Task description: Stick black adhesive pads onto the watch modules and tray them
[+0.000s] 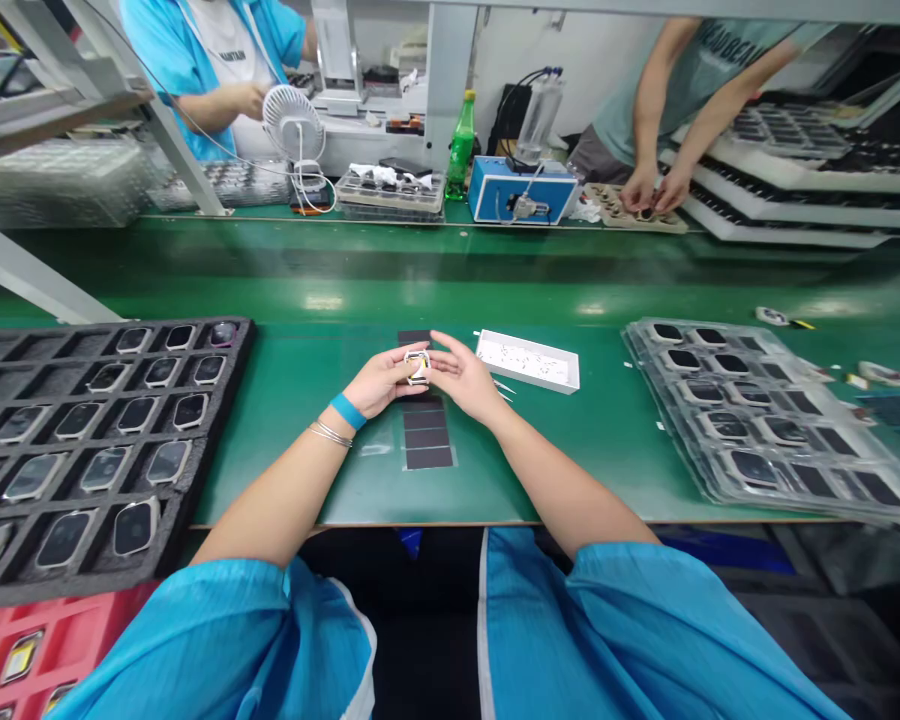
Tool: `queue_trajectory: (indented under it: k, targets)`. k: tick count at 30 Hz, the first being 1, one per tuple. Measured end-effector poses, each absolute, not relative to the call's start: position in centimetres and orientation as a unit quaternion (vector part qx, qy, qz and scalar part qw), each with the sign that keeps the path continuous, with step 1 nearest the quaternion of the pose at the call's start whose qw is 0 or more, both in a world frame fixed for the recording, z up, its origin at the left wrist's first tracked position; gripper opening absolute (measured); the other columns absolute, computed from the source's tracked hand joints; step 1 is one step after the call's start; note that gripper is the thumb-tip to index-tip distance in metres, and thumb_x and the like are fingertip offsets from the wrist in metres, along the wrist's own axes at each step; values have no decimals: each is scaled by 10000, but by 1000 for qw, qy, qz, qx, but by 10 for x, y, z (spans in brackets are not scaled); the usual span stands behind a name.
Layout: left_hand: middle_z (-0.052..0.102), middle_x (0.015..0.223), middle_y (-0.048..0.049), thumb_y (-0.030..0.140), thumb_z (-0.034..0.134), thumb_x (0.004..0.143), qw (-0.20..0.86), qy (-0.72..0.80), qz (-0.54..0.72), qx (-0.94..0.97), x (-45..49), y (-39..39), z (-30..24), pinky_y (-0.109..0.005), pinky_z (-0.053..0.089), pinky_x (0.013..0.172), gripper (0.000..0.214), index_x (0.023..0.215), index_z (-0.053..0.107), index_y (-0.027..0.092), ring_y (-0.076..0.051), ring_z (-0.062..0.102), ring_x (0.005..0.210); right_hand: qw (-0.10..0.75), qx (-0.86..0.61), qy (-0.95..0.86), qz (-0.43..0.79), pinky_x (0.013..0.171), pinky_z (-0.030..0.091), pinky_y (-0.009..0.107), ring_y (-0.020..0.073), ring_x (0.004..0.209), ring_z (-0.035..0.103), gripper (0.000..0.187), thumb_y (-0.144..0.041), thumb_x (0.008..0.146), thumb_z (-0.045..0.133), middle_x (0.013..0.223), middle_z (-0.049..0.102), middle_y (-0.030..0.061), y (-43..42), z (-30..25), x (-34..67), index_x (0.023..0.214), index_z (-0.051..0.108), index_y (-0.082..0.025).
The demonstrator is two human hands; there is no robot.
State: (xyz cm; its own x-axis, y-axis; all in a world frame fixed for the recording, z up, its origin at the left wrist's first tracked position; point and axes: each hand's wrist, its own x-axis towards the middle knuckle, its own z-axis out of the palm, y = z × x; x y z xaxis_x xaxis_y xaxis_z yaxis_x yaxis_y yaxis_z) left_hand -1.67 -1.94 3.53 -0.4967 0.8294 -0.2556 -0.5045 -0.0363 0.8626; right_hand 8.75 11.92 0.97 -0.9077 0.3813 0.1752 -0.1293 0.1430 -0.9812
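Note:
Between my two hands, above the middle of the green bench, is a small smartwatch case (418, 366) with a pale frame and a bit of yellow inside. My left hand (385, 380) grips it from the left, thumb and fingers at its edge. From the other side my right hand (463, 378) has its thumb against the case, index finger raised. Beneath them lies a strip of dark rectangular stickers (427, 438). Just right of my right hand stands a shallow white box (532, 362) with tiny dark parts, and tweezers (503, 389) lie partly hidden beside it.
A black foam tray (246, 345) of watch cases sits at left, above a red tray (82, 625). Stacked clear plastic trays (664, 430) with watches are at right. A green bottle (461, 150), blue machine (487, 195) and white fan (294, 122) line the back; two people work there.

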Motion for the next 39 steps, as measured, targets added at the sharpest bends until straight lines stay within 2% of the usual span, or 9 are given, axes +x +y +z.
queue_trajectory:
  k: [3,5,11,17,21,27,31,34,39]
  targets:
    - [711,1040,-95,227,692,808,468,485,724,149,-20,-21,37,-340,551,889,481,1275,590,170,-166,692,913,270,-124,-722,625,970,539,404,225,1096,660,646,-455,777,700,1233,656,113,130,8,86,1347,491,-236]
    - [686,1048,-80,223,705,784,430,525,711,185,-23,-21,36,-362,525,924,546,1312,569,182,-167,671,937,303,-146,-728,598,964,536,402,220,1089,661,561,-478,810,657,1183,679,110,134,5,84,1292,527,-222]
    - [550,874,-14,125,860,545,69,787,505,347,-29,-19,29,-342,487,867,593,1102,670,196,-180,572,843,285,-158,-759,563,876,552,395,194,887,702,381,-411,829,607,957,735,65,135,-3,81,1145,577,-200]
    - [551,910,-19,140,865,566,26,807,462,367,-30,-21,29,-320,462,810,550,1048,600,175,-178,564,839,253,-152,-796,528,830,556,380,185,827,696,304,-332,837,571,917,729,60,132,-5,80,1103,605,-189]
    - [569,931,-39,125,848,588,1,798,474,373,-32,-18,25,-335,454,837,483,1000,600,166,-195,564,880,222,-103,-861,445,925,529,440,224,956,682,277,-308,831,573,1016,718,92,132,-5,82,1072,646,-194]
    - [614,981,-89,186,868,611,-71,746,572,333,-30,-32,53,-339,474,850,461,1006,637,134,-205,585,930,205,-19,-936,286,1010,477,517,298,1109,608,449,-515,847,545,1151,677,144,141,-21,82,1132,679,-194]
    - [628,1050,-93,363,817,702,-148,711,600,335,-13,-82,79,-312,503,778,503,1125,633,163,-190,598,938,169,41,-962,210,1087,417,525,308,1264,530,550,-589,896,416,1336,595,124,150,-39,75,1186,658,-190]
    - [638,1070,-97,442,784,728,-222,742,542,325,-5,-152,84,-312,507,781,511,1146,643,184,-201,593,983,143,40,-976,158,1097,401,545,320,1330,478,605,-578,932,304,1408,537,122,152,-46,74,1260,622,-182]
    - [650,1052,-90,259,800,712,-297,881,351,115,-51,-300,74,-382,463,928,404,1084,674,163,-237,577,1032,125,10,-985,122,1088,406,551,324,1351,459,669,-580,944,209,1435,509,125,143,-46,75,1304,599,-175]
